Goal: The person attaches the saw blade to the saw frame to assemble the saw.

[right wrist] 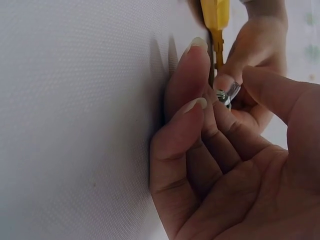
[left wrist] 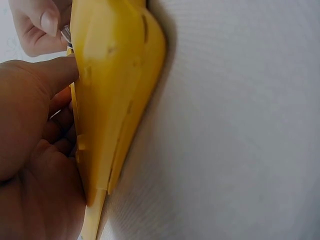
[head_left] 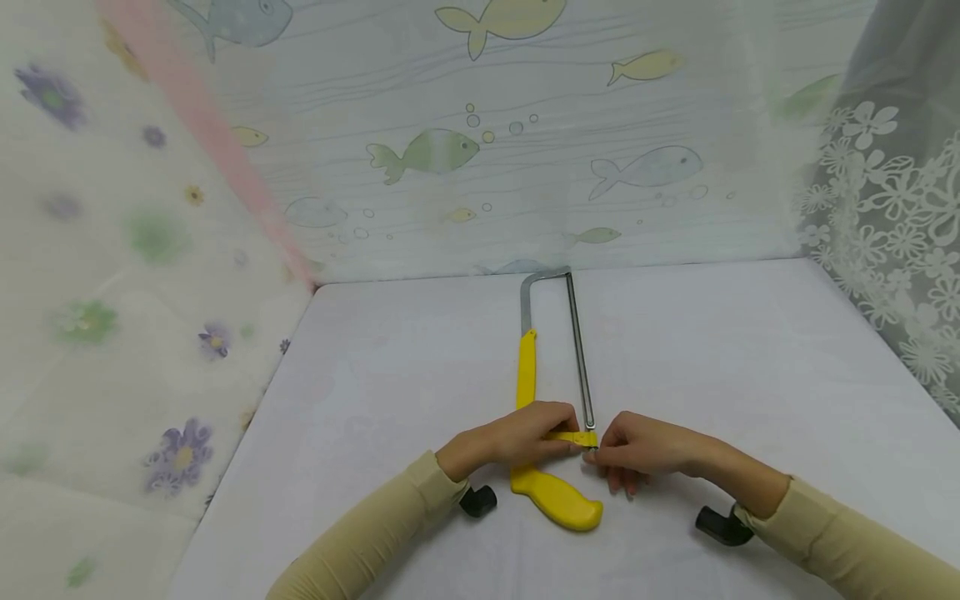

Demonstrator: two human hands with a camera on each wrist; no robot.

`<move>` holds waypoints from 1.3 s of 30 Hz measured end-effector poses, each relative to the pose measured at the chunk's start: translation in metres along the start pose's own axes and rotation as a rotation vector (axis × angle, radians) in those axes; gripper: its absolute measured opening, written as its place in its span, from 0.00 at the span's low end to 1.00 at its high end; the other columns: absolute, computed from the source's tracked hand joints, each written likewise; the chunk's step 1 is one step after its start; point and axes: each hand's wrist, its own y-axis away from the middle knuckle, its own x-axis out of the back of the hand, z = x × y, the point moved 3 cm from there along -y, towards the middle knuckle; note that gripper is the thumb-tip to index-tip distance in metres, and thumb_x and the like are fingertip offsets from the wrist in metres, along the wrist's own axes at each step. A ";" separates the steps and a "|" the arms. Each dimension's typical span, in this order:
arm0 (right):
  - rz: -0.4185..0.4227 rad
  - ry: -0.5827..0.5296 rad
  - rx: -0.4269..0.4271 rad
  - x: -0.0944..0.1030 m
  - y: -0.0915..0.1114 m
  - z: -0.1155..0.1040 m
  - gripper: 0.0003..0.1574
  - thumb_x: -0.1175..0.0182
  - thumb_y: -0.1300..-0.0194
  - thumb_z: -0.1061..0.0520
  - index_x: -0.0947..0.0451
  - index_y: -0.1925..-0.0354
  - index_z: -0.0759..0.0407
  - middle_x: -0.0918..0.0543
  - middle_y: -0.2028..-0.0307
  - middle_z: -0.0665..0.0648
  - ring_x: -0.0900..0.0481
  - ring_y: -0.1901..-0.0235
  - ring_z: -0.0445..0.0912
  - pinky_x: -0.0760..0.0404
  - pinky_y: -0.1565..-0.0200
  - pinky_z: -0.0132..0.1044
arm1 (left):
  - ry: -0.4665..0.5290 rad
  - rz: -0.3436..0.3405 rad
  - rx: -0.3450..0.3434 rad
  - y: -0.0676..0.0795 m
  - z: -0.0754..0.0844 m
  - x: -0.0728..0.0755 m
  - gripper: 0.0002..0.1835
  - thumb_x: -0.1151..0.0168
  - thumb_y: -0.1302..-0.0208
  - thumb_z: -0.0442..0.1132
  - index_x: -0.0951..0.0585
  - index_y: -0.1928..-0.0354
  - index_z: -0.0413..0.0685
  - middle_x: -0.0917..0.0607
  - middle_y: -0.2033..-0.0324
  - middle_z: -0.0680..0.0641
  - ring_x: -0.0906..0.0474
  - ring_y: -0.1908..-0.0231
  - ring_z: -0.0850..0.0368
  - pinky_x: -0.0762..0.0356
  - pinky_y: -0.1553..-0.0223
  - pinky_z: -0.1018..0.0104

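A hacksaw with a yellow handle [head_left: 558, 500] lies on the white table, its grey metal bow [head_left: 526, 300] pointing away from me. Its blade [head_left: 579, 350] runs along the right side. My left hand [head_left: 517, 433] reaches over the yellow frame and grips the short yellow arm at the blade's near end. In the left wrist view, the left thumb presses against the yellow handle part [left wrist: 115, 100]. My right hand [head_left: 648, 446] has its thumb and index finger around a small metal wing nut [right wrist: 231, 92] at that end; its other fingers are loosely bent near the tabletop.
The white tabletop [head_left: 405, 350] meets a fish-print curtain [head_left: 420, 208] at the back. Flower-print cloth [head_left: 180, 454] hangs on the left and lace cloth [head_left: 926, 275] on the right. Black wrist-camera mounts [head_left: 478, 501] sit under both sleeves.
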 end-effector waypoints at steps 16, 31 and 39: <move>0.016 -0.002 -0.017 -0.001 -0.001 -0.002 0.25 0.46 0.32 0.47 0.20 0.76 0.65 0.19 0.81 0.64 0.22 0.85 0.53 0.35 0.84 0.32 | -0.001 -0.002 0.010 0.000 -0.001 -0.001 0.07 0.45 0.32 0.47 0.28 0.59 0.55 0.24 0.66 0.60 0.31 0.67 0.68 0.31 0.63 0.79; 0.015 -0.014 -0.041 0.003 0.003 0.003 0.24 0.46 0.32 0.48 0.21 0.75 0.65 0.18 0.80 0.63 0.23 0.85 0.48 0.32 0.82 0.33 | -0.025 -0.017 0.044 0.000 0.000 0.001 0.09 0.45 0.32 0.49 0.27 0.56 0.54 0.25 0.64 0.60 0.30 0.65 0.67 0.31 0.60 0.79; -0.001 -0.022 -0.025 0.003 0.005 0.003 0.22 0.45 0.32 0.50 0.21 0.74 0.66 0.19 0.80 0.64 0.26 0.85 0.45 0.35 0.83 0.32 | -0.059 -0.021 0.036 -0.001 -0.001 -0.001 0.11 0.47 0.31 0.49 0.26 0.55 0.52 0.25 0.63 0.59 0.31 0.64 0.67 0.33 0.59 0.79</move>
